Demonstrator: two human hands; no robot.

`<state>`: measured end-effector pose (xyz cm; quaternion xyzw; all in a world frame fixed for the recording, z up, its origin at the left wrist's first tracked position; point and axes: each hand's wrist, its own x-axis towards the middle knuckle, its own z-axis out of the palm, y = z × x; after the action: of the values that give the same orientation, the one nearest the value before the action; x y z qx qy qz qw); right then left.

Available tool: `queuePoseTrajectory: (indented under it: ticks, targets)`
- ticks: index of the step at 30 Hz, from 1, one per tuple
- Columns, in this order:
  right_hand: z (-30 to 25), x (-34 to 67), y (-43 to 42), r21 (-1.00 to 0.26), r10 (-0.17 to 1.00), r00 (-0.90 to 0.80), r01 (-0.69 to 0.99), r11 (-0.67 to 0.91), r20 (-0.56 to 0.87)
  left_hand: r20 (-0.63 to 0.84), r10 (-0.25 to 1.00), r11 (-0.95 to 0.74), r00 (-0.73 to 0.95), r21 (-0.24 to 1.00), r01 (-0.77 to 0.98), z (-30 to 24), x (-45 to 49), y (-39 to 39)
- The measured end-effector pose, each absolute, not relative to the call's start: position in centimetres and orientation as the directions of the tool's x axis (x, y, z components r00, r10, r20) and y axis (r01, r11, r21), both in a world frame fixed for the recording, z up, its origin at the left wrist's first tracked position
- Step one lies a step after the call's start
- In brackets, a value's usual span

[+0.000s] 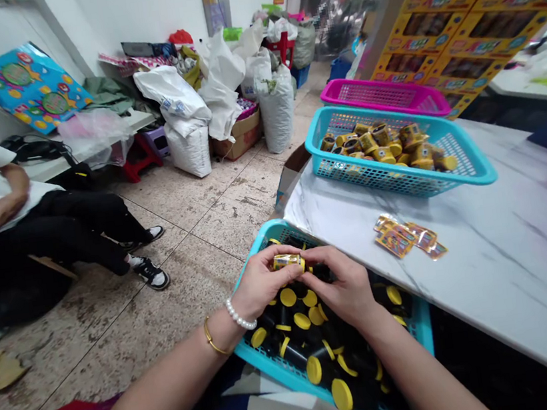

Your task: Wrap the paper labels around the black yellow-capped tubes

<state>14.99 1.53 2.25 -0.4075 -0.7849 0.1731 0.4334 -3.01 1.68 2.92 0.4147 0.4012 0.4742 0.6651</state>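
Between my two hands is a small black canister with a yellow lid and a printed gold label (287,262). My left hand (262,280) wraps its fingers and thumb round the labelled body. At the lid end, my right hand (340,281) pinches the canister with thumb and forefinger. Below both hands, a blue plastic basket (271,380) on my lap holds many black canisters with yellow lids (301,321), which look unlabelled. On the table to the right lies a small pile of printed label sheets (409,237).
A second blue basket (401,183) with labelled canisters (380,140) stands on the marble-patterned table (501,249). Behind it are a pink basket (385,97) and stacked yellow boxes (461,19). A seated person (68,218) is at the left; white sacks (188,142) stand on the floor.
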Motion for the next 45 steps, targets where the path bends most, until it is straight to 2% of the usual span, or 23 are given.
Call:
queuePoseTrajectory:
  ticks: [4, 6, 9, 11, 13, 16, 18, 22, 25, 27, 31, 36, 40, 43, 45]
  targets:
    - [2.0, 15.1, 1.5, -0.615, 0.753, -0.294, 0.441, 0.654, 0.589, -0.194, 0.938, 0.286, 0.288, 0.901, -0.325, 3.4, -3.3, 1.9]
    - [1.6, 14.9, 1.5, -0.672, 0.780, -0.269, 0.399, 0.624, 0.565, -0.180, 0.944, 0.259, 0.275, 0.924, -0.283, 3.4, -3.3, 1.8]
    - [1.0, 14.5, 1.4, -0.874, 0.919, -0.163, 0.286, 0.393, 0.360, -0.023, 0.988, 0.045, 0.154, 0.989, -0.139, 3.5, -2.9, 1.5]
    - [0.9, 14.3, 1.5, -0.955, 0.967, -0.142, 0.181, 0.235, 0.211, 0.038, 0.990, -0.024, 0.136, 0.994, -0.104, 3.6, -2.7, 1.3]
    - [1.0, 14.4, 1.5, -0.971, 0.974, -0.146, 0.142, 0.194, 0.174, 0.012, 0.985, 0.013, 0.173, 0.990, -0.142, 3.7, -2.7, 1.3]
    - [1.4, 14.6, 1.5, -0.941, 0.958, -0.144, 0.202, 0.273, 0.247, -0.109, 0.965, 0.157, 0.238, 0.968, -0.196, 3.8, -3.1, 1.5]
    - [1.6, 14.5, 1.6, -0.942, 0.955, -0.152, 0.183, 0.282, 0.256, -0.159, 0.946, 0.215, 0.283, 0.959, -0.182, 3.8, -3.4, 1.6]
    - [1.7, 14.1, 2.0, -0.997, 0.982, -0.172, -0.045, 0.067, 0.074, -0.072, 0.954, 0.122, 0.291, 0.980, -0.159, 3.9, -3.4, 1.8]
    - [1.6, 14.2, 2.1, -0.996, 0.980, -0.198, -0.083, -0.037, -0.020, -0.029, 0.944, 0.086, 0.328, 0.983, -0.160, 3.9, -3.3, 2.0]
    - [1.4, 14.4, 2.0, -0.997, 0.982, -0.190, -0.067, -0.033, -0.019, -0.069, 0.933, 0.132, 0.354, 0.979, -0.156, 3.6, -3.5, 2.0]
    - [1.0, 14.1, 1.8, -0.996, 0.988, -0.127, -0.028, 0.087, 0.090, -0.156, 0.930, 0.212, 0.332, 0.967, -0.141, 3.0, -3.8, 1.9]
    - [1.6, 13.7, 2.3, -0.997, 0.983, -0.178, -0.054, -0.054, -0.043, -0.057, 0.963, 0.083, 0.265, 0.993, -0.088, 3.2, -3.7, 2.1]
    - [2.0, 14.5, 2.5, -0.990, 0.950, -0.311, -0.134, -0.051, -0.007, -0.225, 0.901, 0.271, 0.371, 0.960, -0.075, 3.1, -3.7, 2.4]
    - [1.6, 15.0, 2.4, -0.979, 0.909, -0.409, -0.206, -0.008, 0.079, -0.322, 0.854, 0.412, 0.410, 0.898, -0.154, 2.9, -3.5, 2.2]
    - [1.3, 15.0, 2.1, -0.969, 0.911, -0.393, -0.244, 0.029, 0.126, -0.332, 0.825, 0.470, 0.457, 0.852, -0.230, 2.9, -3.3, 2.0]
